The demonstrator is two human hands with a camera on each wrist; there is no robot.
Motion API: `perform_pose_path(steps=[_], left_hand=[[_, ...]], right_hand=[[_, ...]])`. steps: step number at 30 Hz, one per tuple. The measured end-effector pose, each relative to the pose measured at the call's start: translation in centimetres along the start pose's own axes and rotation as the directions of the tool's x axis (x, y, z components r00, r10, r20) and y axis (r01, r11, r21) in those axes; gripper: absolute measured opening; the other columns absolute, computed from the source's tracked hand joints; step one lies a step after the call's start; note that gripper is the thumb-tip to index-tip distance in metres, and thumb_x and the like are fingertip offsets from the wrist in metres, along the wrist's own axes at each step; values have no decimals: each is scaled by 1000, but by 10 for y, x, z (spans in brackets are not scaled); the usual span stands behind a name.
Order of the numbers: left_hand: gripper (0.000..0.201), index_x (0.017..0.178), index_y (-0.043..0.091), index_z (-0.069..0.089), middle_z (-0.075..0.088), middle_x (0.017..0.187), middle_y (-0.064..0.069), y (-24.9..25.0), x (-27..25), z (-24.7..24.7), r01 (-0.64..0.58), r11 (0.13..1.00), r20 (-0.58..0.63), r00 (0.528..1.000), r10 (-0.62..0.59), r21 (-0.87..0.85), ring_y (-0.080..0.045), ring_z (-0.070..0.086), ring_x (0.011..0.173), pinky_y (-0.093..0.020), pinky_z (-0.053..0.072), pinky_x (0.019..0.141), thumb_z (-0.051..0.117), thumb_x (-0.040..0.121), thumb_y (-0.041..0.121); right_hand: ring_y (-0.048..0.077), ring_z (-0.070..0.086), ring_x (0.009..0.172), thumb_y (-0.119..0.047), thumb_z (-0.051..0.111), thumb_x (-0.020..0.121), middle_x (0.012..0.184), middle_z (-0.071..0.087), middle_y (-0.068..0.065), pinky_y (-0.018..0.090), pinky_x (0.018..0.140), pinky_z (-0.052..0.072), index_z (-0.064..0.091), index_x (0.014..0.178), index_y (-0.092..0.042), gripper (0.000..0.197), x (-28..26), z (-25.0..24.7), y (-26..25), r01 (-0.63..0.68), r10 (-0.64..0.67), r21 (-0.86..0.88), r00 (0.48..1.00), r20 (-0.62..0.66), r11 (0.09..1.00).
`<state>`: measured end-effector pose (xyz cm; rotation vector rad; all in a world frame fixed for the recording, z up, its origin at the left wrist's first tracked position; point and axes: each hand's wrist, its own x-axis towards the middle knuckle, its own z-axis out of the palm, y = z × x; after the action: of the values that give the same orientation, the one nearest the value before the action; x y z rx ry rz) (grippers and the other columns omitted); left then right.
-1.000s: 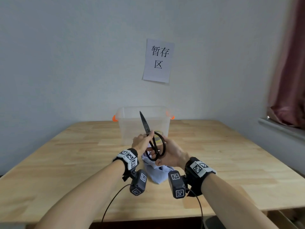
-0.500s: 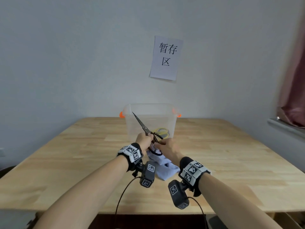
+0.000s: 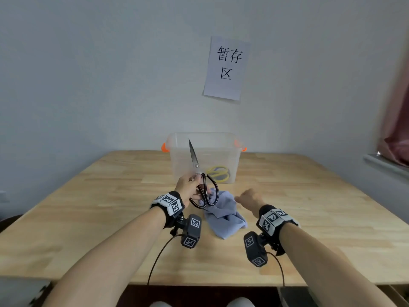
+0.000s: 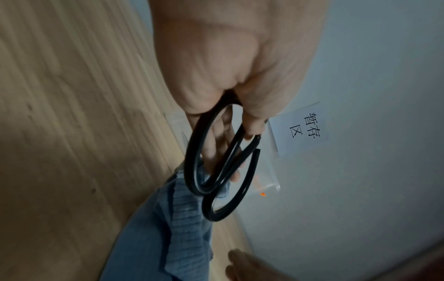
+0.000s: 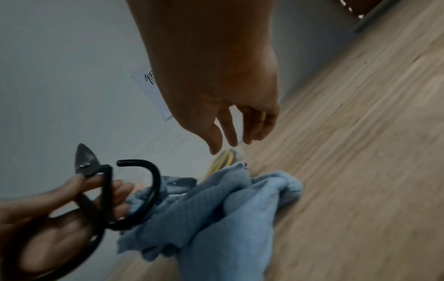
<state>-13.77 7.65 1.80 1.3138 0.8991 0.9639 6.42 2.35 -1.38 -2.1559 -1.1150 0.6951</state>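
Note:
My left hand (image 3: pixel 190 188) grips a pair of black-handled scissors (image 3: pixel 202 185) near the pivot, with the closed blades pointing up in front of the box. In the left wrist view the handle loops (image 4: pixel 216 171) hang below my curled fingers. A crumpled light blue cloth (image 3: pixel 223 212) lies on the wooden table (image 3: pixel 88 207) just right of the scissors. My right hand (image 3: pixel 249 199) hovers to the right of the cloth with relaxed fingers and holds nothing; the right wrist view shows it above the cloth (image 5: pixel 240 209).
A clear plastic box (image 3: pixel 204 156) with orange clips stands at the back of the table against the wall; something yellow (image 3: pixel 218 173) lies inside it. A paper sign (image 3: pixel 226 68) hangs on the wall above. A windowsill and a curtain (image 3: pixel 396 138) are at the far right.
My right hand has let go of the scissors and cloth and moved off to the right. The cloth now lies on the table. My left hand keeps the scissors, blades turned more upright.

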Motion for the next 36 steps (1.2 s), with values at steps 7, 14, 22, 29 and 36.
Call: perform_pose_path(steps=[7,14,22,29,36], left_hand=[[22,118,2,56,69,96,-27,-7,6,2,22,999,56,998,-24,38,-28,72,66,-34,57,52,47,104,18],[16,112,10,58,75,87,-14,-5,6,2,6,999,92,996,-11,51,-28,71,67,-42,59,65,47,104,19],[12,94,17,46,73,90,-21,2,7,7,-59,990,96,994,48,126,-33,72,68,-32,52,56,54,102,20],[7,94,13,55,69,86,-21,-2,7,13,-68,991,99,993,57,112,-39,71,67,-48,61,59,61,97,16],[10,105,18,66,71,92,-17,-6,3,13,-36,991,103,994,23,128,-35,71,70,-41,61,61,64,95,16]], right_hand=[[18,42,46,-20,63,94,57,50,7,21,42,32,51,64,-6,35,6,11,12,-81,69,90,989,127,993],[24,56,95,-6,63,91,102,61,15,37,84,48,65,106,4,18,7,5,1,4,1,434,1000,-11,901],[23,55,76,-11,58,99,82,56,15,29,64,48,56,78,-5,21,-4,-12,-45,133,-172,683,985,-12,718],[21,60,73,0,48,100,80,63,13,30,66,51,64,85,0,22,-12,-8,-45,91,-214,812,976,43,577],[20,60,77,0,45,102,84,62,13,30,79,50,62,84,0,25,-7,0,-47,-35,-191,883,972,140,469]])
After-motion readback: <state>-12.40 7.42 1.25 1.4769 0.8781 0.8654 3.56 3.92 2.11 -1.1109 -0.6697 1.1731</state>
